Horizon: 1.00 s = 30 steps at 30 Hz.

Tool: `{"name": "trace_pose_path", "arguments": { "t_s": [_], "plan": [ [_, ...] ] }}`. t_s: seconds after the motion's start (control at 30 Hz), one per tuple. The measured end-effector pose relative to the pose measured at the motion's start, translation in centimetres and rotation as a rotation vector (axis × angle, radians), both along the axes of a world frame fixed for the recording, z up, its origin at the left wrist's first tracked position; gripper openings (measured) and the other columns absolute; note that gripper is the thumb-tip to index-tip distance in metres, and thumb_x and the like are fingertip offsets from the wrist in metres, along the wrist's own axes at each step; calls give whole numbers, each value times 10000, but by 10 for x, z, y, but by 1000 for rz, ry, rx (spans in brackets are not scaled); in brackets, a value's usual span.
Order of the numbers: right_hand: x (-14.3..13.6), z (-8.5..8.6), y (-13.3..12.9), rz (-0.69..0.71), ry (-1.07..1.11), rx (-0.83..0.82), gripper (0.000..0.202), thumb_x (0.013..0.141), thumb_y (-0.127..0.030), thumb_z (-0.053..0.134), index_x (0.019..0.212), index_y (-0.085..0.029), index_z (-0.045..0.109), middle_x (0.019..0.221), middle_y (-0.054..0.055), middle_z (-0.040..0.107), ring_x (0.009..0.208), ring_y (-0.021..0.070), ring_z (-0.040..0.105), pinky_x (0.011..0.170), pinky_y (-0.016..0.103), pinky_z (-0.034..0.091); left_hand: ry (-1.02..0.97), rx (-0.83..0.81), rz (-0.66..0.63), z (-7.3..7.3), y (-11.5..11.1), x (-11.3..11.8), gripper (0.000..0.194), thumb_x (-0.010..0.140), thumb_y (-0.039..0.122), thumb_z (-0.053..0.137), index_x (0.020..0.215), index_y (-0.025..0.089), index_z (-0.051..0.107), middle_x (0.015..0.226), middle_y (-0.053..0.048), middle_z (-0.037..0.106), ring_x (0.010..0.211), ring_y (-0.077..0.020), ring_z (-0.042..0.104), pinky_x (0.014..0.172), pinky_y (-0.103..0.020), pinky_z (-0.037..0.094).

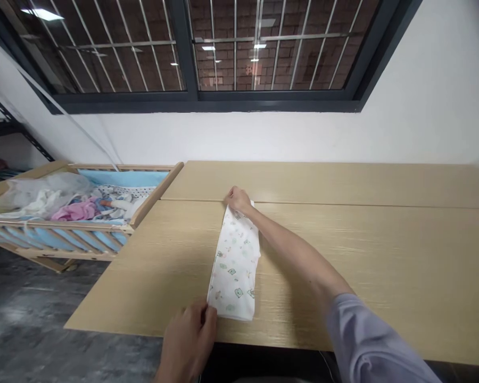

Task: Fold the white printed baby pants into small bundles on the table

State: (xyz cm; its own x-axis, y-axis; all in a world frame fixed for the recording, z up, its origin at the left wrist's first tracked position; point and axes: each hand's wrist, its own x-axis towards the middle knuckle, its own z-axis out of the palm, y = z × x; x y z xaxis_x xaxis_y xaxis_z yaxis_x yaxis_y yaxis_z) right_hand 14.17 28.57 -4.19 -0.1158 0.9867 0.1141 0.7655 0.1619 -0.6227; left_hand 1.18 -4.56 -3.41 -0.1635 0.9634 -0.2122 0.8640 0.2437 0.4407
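Observation:
A white cloth (235, 266) with small green and brown prints lies on the wooden table (343, 239), folded into a long narrow strip. My right hand (238, 200) is closed on its far end, near the seam between the table boards. At the near left corner of the cloth, my left hand (189, 335) pinches the edge beside the table's front edge. The strip lies flat between both hands.
To the left of the table stands a wooden crib (143, 210) with blue lining, holding a pink cloth (76, 209), other crumpled fabrics and a translucent plastic bag (59, 186). A white wall (271, 135) and a barred window rise behind the table.

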Motion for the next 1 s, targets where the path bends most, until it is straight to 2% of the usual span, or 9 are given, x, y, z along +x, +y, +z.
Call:
{"name": "trace_pose_path", "arguments": {
  "t_s": [0.1, 0.17, 0.23, 0.37, 0.47, 0.57, 0.73, 0.87, 1.0],
  "plan": [
    [6, 10, -25, 128, -24, 83, 214, 941, -300, 559, 1122, -191, 592, 1132, 105, 683, 1041, 240, 627, 908, 358, 466, 226, 325, 57, 0, -14, 2, 293, 952, 338, 417, 767, 241, 623, 762, -48, 729, 757, -248, 687, 648, -325, 403],
    [11, 15, -56, 332, -41, 184, 279, 983, -328, 518, 1213, -182, 582, 1251, 124, 653, 1163, 245, 595, 1010, 381, 437, 258, 656, -70, -7, -23, 5, 188, 940, 317, 484, 969, 240, 653, 967, -67, 764, 916, -250, 698, 773, -336, 471],
    [16, 18, -98, 617, -61, 243, 409, 1012, -414, 480, 1334, -169, 542, 1389, 158, 582, 1287, 271, 537, 1068, 421, 420, 287, 862, -275, -22, -30, 10, 310, 913, 277, 527, 1204, 222, 618, 1199, -99, 734, 1093, -250, 672, 900, -348, 478],
    [29, 15, -183, 1096, -132, 118, 630, 1028, -530, 405, 1563, -205, 339, 1639, 162, 297, 1512, 309, 285, 1191, 499, 303, 481, 865, -378, -63, -38, 22, 549, 874, 289, 558, 1406, 158, 525, 1371, -176, 645, 1236, -301, 618, 960, -405, 439],
    [43, 4, -211, 1195, -182, 42, 665, 1046, -517, 348, 1612, -186, 237, 1681, 178, 119, 1558, 317, 100, 1243, 523, 165, 548, 853, -403, -84, -43, 25, 652, 855, 335, 583, 1473, 153, 477, 1382, -197, 632, 1249, -339, 610, 978, -429, 413],
    [54, -12, -194, 1104, -225, -12, 684, 1042, -570, 320, 1620, -220, 210, 1687, 145, 58, 1562, 308, 30, 1252, 539, 98, 526, 808, -381, -88, -46, 27, 736, 855, 342, 584, 1546, 183, 385, 1453, -182, 576, 1314, -351, 563, 1001, -435, 397],
    [55, -34, -100, 930, -307, 43, 722, 995, -651, 388, 1607, -293, 252, 1692, 66, 62, 1566, 271, 52, 1263, 495, 31, 537, 798, -338, -83, -46, 30, 733, 871, 351, 572, 1556, 190, 368, 1468, -195, 555, 1314, -346, 563, 972, -442, 400],
    [58, -37, -23, 751, -337, 75, 655, 1024, -562, 375, 1595, -250, 303, 1675, 71, 166, 1558, 261, 136, 1266, 468, 70, 595, 819, -387, -80, -45, 29, 659, 867, 360, 602, 1493, 200, 474, 1440, -191, 583, 1288, -329, 587, 953, -425, 401],
    [62, -36, 9, 675, -382, 130, 593, 1042, -457, 353, 1586, -223, 322, 1671, 76, 209, 1554, 237, 162, 1265, 439, 88, 596, 806, -367, -76, -46, 32, 600, 864, 347, 611, 1441, 199, 536, 1434, -188, 590, 1298, -341, 578, 977, -445, 386]
  ]
}}
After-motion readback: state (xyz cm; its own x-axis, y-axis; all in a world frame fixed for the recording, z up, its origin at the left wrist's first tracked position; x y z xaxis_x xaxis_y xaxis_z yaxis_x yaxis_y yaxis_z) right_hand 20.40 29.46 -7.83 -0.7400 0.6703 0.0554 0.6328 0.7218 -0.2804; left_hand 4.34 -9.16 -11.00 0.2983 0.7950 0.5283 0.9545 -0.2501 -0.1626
